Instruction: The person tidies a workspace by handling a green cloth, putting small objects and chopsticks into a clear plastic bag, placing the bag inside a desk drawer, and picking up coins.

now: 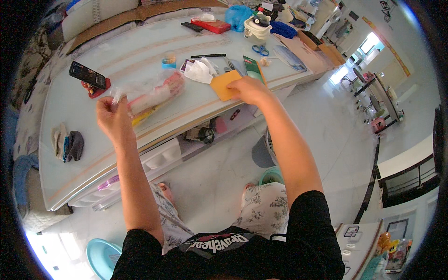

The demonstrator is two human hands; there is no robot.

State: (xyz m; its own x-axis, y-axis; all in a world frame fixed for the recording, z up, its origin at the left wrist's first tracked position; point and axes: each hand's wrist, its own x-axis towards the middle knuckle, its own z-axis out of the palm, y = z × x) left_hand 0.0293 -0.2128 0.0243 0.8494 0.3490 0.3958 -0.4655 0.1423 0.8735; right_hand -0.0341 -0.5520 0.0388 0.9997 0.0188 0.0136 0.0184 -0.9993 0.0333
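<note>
My left hand (113, 113) pinches the end of a clear plastic bag (154, 96) that lies along the table's front edge, with pink, white and yellow things inside. My right hand (248, 90) rests on a yellow-orange square of paper or card (224, 85), its fingers at the right side of the square. Crumpled white tissue (199, 71) lies just left of the square, and a fork (230, 64) behind it. A green booklet or card (254, 70) is beside my right hand. Behind the bag is a small tub of toothpicks (169, 61).
A phone (87, 75) leans on a red stand at the left, with folded socks (72, 145) nearer. Blue scissors (260, 50), a black pen (208, 55), a red box (211, 25) and a white lidded container (257, 28) lie farther back. A grey bin (262, 154) stands below the table's edge.
</note>
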